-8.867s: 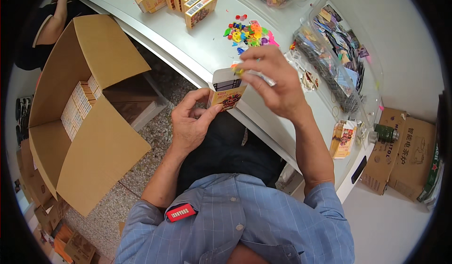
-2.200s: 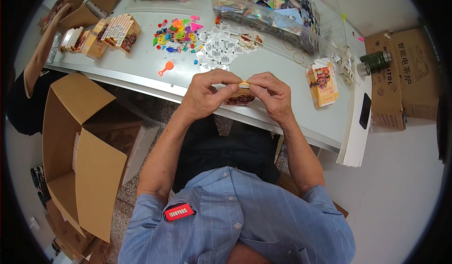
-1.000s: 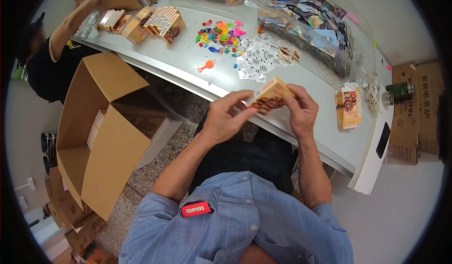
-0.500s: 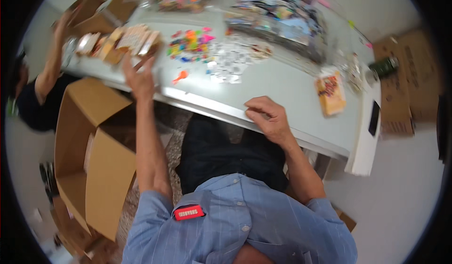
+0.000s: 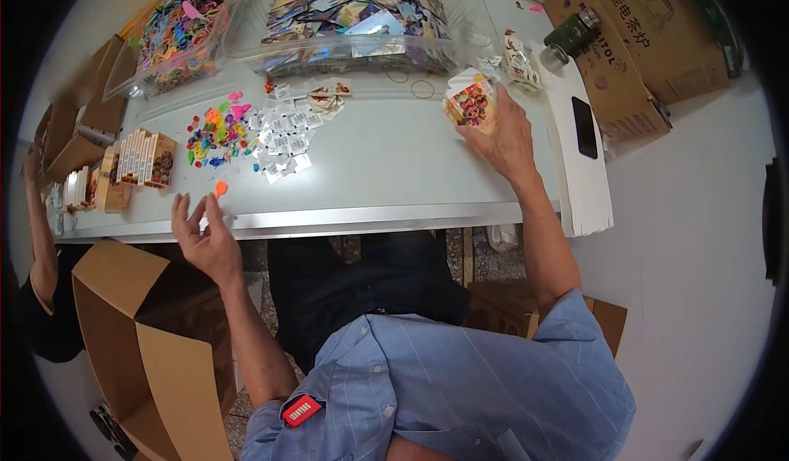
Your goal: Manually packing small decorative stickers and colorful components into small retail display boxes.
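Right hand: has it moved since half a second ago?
Yes. Against the white table, the right hand has gone from over the front edge rightward and farther in, to the yellow cartons.

Site: we take this for a packing workroom. We note a long white worktable (image 5: 386, 165) across mid-frame, with a bin of small coloured pieces (image 5: 164, 80) and a bin of cards (image 5: 353, 53) on its upper side. Left of centre we see plastic trinkets (image 5: 215, 132) and a row of yellow boxes (image 5: 148, 159); an open carton (image 5: 185, 379) stands lower left, brown cartons (image 5: 649, 50) upper right. A co-worker's arm (image 5: 42, 247) shows far left.
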Action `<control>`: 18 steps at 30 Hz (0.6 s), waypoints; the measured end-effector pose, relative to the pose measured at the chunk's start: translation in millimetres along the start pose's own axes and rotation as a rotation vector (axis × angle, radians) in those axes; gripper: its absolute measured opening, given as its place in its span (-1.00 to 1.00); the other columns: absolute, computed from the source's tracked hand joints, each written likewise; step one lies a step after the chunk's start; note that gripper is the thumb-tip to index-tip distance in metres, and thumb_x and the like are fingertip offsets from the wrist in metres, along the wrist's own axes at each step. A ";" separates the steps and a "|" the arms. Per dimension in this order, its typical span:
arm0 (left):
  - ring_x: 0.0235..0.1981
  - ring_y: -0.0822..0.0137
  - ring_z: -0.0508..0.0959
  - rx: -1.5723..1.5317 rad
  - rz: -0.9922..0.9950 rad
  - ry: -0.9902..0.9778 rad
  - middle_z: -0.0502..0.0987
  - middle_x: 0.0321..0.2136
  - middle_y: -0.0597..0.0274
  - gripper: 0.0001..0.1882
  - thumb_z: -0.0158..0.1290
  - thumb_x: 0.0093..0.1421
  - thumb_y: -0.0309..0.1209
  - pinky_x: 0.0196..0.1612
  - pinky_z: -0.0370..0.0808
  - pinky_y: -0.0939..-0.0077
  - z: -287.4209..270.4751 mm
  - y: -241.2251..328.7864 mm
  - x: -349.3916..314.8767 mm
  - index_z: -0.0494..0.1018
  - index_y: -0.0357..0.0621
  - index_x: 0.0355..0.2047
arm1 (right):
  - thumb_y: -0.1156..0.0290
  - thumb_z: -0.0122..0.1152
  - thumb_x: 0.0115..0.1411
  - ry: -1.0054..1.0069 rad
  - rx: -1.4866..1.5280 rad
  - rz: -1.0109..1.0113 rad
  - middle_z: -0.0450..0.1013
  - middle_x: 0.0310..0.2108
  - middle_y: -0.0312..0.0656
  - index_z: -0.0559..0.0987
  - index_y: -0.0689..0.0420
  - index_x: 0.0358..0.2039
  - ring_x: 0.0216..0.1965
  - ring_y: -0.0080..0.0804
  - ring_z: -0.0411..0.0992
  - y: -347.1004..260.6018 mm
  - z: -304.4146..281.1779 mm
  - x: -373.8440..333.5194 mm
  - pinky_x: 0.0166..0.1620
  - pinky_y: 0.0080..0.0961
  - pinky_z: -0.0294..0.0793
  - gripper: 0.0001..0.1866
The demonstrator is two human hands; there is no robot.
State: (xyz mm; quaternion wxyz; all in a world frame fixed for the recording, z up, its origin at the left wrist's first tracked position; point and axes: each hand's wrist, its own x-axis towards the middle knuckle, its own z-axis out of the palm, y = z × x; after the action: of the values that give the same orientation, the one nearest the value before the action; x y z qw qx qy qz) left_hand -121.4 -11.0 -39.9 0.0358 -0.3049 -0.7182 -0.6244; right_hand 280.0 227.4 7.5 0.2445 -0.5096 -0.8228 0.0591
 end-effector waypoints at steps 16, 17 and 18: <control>0.29 0.07 0.39 -0.681 -0.356 -0.685 0.34 0.29 -0.10 0.03 0.43 0.00 -0.39 0.25 0.44 0.17 17.0 90.8 -64.5 0.11 -0.23 0.41 | 0.36 0.55 0.01 0.048 0.677 -0.090 0.19 0.33 0.12 0.08 0.27 0.43 0.38 -0.08 0.16 -96.5 -0.2 -63.2 0.40 -0.22 0.15 0.08; 0.34 0.02 0.33 -0.763 -0.299 -0.810 0.27 0.35 -0.10 0.16 0.48 -0.07 -0.33 0.30 0.37 0.13 23.7 96.9 -67.4 0.02 -0.20 0.45 | 0.36 0.56 0.00 -0.017 0.798 -0.081 0.18 0.33 0.11 0.07 0.27 0.43 0.39 -0.11 0.15 -120.1 -0.6 -76.9 0.41 -0.24 0.13 0.09; 0.37 0.08 0.28 -0.870 -0.304 -0.871 0.22 0.38 -0.07 0.24 0.50 -0.11 -0.38 0.33 0.33 0.19 32.3 102.9 -73.5 -0.06 -0.23 0.47 | 0.34 0.58 0.00 -0.054 0.823 -0.121 0.18 0.33 0.11 0.05 0.27 0.43 0.37 -0.09 0.18 -136.6 -1.4 -88.7 0.38 -0.23 0.17 0.11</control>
State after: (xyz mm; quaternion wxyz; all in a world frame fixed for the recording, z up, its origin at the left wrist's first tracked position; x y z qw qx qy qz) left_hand -1.5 -6.7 11.4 -0.4759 -0.4122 -0.3827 -0.6761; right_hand 202.1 85.5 25.7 0.4090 -0.3184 -0.7651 0.3819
